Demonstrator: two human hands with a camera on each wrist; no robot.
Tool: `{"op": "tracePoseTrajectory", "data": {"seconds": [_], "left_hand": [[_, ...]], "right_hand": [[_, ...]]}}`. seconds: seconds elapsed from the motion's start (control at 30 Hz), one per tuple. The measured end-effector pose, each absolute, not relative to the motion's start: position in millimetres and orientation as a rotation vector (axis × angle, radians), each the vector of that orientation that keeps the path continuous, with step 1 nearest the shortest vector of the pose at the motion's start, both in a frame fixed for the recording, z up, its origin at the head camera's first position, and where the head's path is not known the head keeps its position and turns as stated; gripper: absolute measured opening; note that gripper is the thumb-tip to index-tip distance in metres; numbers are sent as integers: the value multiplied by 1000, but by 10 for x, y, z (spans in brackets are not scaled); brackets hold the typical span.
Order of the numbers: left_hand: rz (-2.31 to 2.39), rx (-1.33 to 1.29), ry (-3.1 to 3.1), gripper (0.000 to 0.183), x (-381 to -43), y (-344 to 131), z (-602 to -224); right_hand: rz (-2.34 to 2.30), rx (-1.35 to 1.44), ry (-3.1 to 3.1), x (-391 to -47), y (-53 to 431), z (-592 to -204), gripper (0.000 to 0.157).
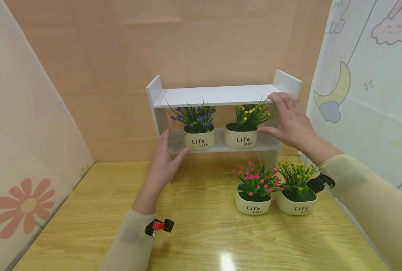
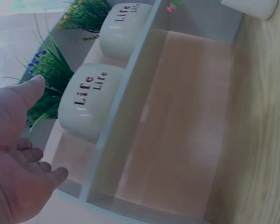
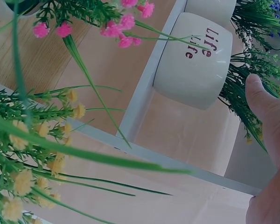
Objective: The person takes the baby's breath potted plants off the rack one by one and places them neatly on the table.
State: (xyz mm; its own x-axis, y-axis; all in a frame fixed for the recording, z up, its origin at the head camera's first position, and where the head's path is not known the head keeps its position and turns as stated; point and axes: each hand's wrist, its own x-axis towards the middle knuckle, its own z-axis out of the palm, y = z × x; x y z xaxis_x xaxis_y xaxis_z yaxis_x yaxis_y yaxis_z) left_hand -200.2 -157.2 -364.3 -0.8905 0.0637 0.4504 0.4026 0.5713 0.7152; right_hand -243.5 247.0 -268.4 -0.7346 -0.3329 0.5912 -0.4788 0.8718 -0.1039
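Note:
A white two-tier shelf (image 1: 218, 95) stands at the back of the table. On its lower board are a cream "Life" pot with purple flowers (image 1: 199, 140) and another with yellow flowers (image 1: 240, 138). My left hand (image 1: 162, 160) is at the shelf's left side, thumb spread away from the fingers, nearest to the purple-flower pot. In the left wrist view, a grass blade crosses its fingers. At the right end, my right hand (image 1: 294, 122) has its fingertips by the upper board and its thumb near the yellow-flower pot; whether it touches the shelf, I cannot tell.
Front right on the wooden table (image 1: 194, 233) are a pot with pink flowers (image 1: 253, 205) and, close beside it, another with yellow flowers (image 1: 296, 206), partly under my right forearm. Patterned cloths (image 1: 367, 113) hang at both sides, and a plain orange one (image 1: 119, 75) behind.

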Motion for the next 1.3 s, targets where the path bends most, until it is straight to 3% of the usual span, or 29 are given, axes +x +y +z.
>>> {"op": "tracePoseTrajectory", "data": {"seconds": [0.8,1.3], "left_hand": [[-1581,-387,-2409,110,-2514,-1365,-3575],[-1713,-457,-2357,99,-2665,-1291,-3543]], "right_hand": [[353,594,-2460,-2442,2488,-2675,108],[328,598,-2445,-2434,2484,-2693,108]]}}
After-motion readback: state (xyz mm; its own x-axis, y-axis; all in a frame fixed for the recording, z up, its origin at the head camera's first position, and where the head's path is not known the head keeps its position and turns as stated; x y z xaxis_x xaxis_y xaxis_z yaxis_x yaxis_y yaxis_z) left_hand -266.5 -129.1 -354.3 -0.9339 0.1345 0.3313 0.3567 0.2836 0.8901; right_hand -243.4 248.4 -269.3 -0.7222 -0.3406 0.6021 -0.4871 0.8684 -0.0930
